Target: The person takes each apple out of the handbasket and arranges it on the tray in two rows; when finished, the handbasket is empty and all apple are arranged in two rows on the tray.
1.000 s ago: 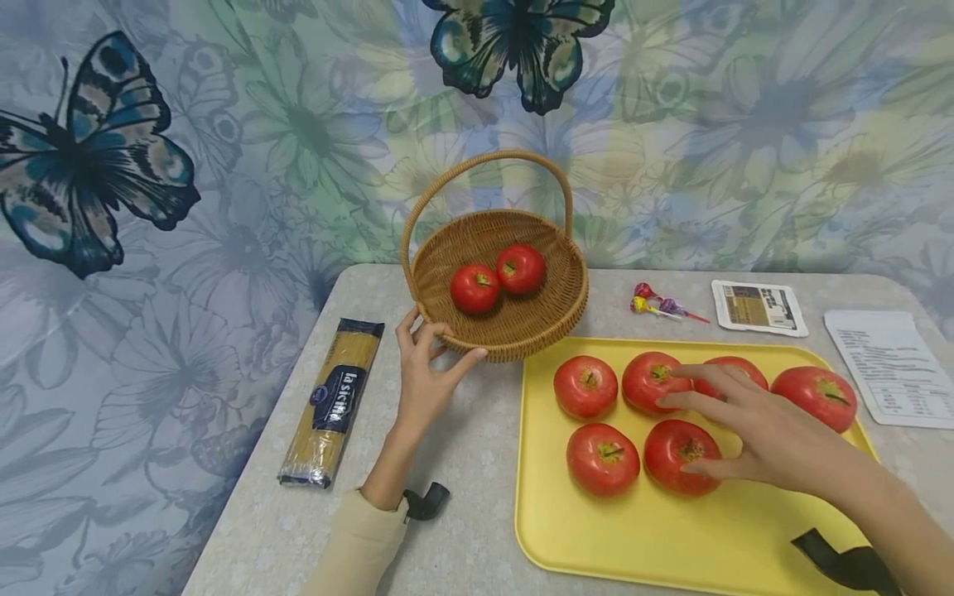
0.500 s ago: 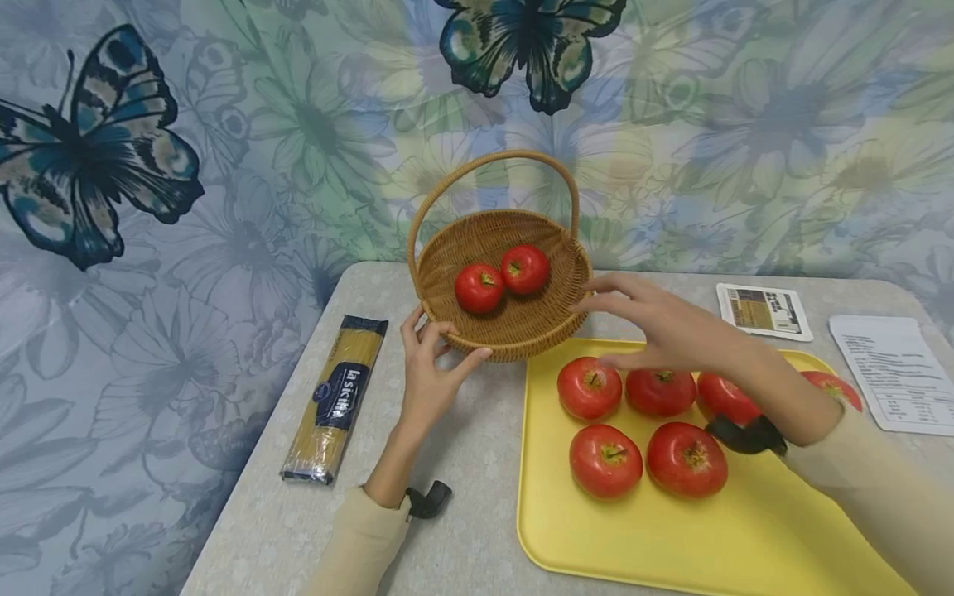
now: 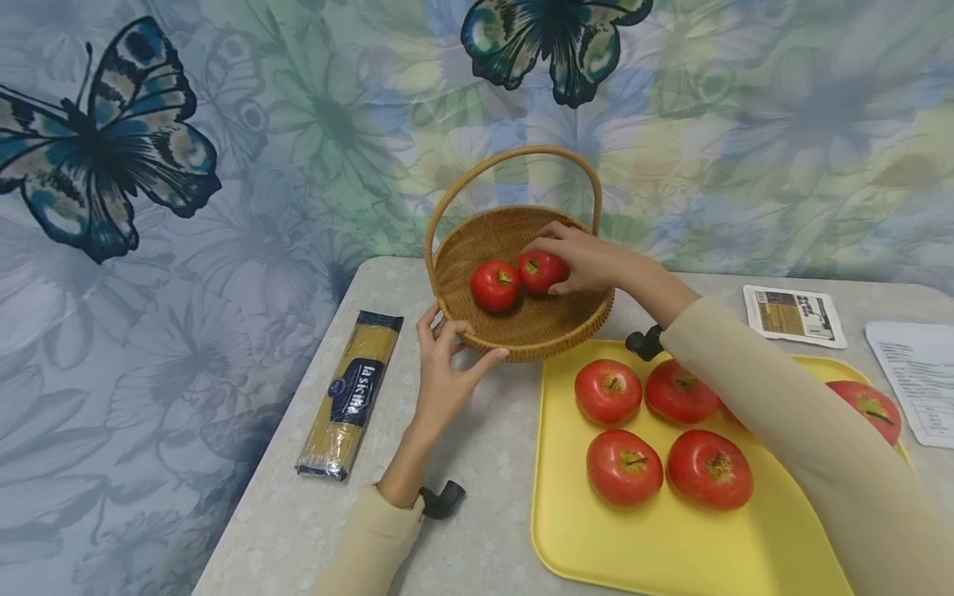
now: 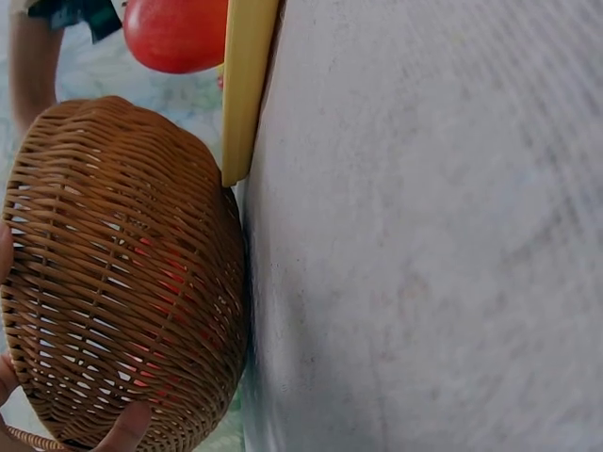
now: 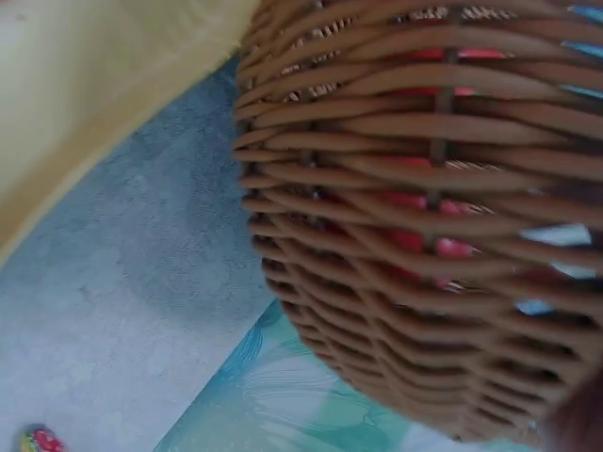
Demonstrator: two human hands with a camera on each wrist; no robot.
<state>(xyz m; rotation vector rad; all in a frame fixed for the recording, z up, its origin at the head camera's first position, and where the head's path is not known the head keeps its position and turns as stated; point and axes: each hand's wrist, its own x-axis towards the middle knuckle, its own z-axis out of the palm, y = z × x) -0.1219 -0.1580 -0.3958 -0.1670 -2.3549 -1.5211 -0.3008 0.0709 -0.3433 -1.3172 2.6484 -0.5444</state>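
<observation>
The right hand [image 3: 585,258] reaches over the far rim of the wicker basket [image 3: 537,331], its sleeved forearm stretched across the yellow tray [image 3: 671,546]. Its fingers curl round the right-hand tomato [image 3: 540,271] in the basket, thumb beneath and fingertips over the top. A second tomato [image 3: 495,284] lies touching it on the left. The left hand [image 3: 447,377] rests on the grey table [image 3: 358,513] and holds the basket's near rim, thumb pressed to the outer weave and fingers [image 3: 440,327] hooked over the edge. The basket stands just beside the tray's near-left corner. A pasta packet [image 3: 350,406] lies left of the hand.
</observation>
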